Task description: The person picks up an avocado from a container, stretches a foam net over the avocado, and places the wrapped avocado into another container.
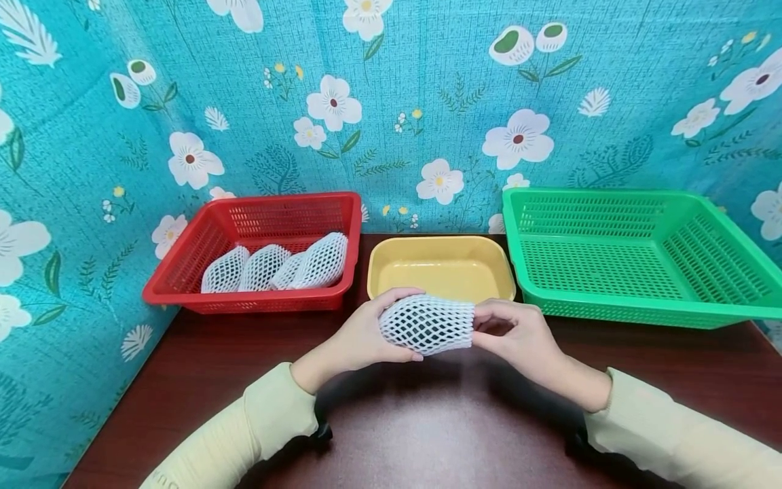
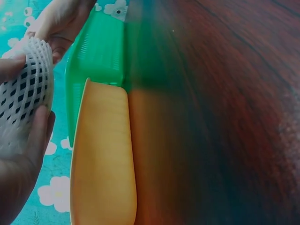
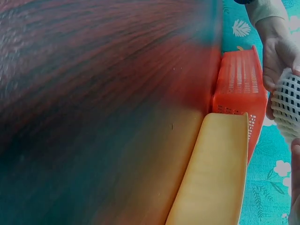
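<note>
Both hands hold a white foam fruit net (image 1: 427,324) above the table, in front of the yellow tray. Something dark green shows through its mesh, too covered to name. My left hand (image 1: 360,334) grips the rounded left end, with the thumb below and fingers over the top. At the narrower right end, my right hand (image 1: 519,333) pinches the net's rim between thumb and fingers. In the left wrist view the net (image 2: 28,89) lies between the left thumb and fingers. The right wrist view shows the net (image 3: 287,101) only partly, at the frame's edge.
A red basket (image 1: 269,300) at the left holds several white foam nets (image 1: 320,261). The yellow tray (image 1: 440,272) stands in the middle, and a green basket (image 1: 647,309) at the right. Behind them hangs a blue flowered cloth (image 1: 397,136). Everything stands on a dark brown table (image 1: 427,421).
</note>
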A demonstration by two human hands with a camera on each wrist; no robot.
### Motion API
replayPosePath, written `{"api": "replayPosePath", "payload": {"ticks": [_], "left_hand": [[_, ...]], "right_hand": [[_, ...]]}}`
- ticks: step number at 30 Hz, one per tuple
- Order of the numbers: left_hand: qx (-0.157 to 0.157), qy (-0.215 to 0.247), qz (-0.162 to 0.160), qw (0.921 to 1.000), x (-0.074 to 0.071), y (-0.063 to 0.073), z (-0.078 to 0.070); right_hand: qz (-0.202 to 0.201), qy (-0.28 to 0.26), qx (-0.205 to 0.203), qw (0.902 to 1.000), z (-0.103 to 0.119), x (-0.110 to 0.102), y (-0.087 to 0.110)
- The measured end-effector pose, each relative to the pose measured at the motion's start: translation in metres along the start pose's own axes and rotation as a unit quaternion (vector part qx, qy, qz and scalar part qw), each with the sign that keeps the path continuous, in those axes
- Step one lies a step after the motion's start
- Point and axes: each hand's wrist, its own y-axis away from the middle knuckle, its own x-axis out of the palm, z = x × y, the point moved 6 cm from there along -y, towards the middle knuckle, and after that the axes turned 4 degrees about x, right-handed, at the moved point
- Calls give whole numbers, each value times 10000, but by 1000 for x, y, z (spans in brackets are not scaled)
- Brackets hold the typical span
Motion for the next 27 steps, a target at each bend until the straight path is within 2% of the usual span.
{"api": "replayPosePath", "payload": {"ticks": [9,17,20,23,27], "left_hand": [[51,-294,144,9995,-2,0,-1],[60,-237,261,9994,-6,0,-9],[74,-293,314,9991,-7,0,-12],[80,-339,349,9988,-7,2,-15],[83,-352,380,9986,-8,3,-17]], "right_hand": [[225,396,-416,9981,2,-7,-1],[233,497,-414,9976,1,-27,-1],[199,654,-694,9952,1,-35,0],[179,772,-1259,9889,3,-40,1],[43,1172,-2143,9697,8,-44,2]]}}
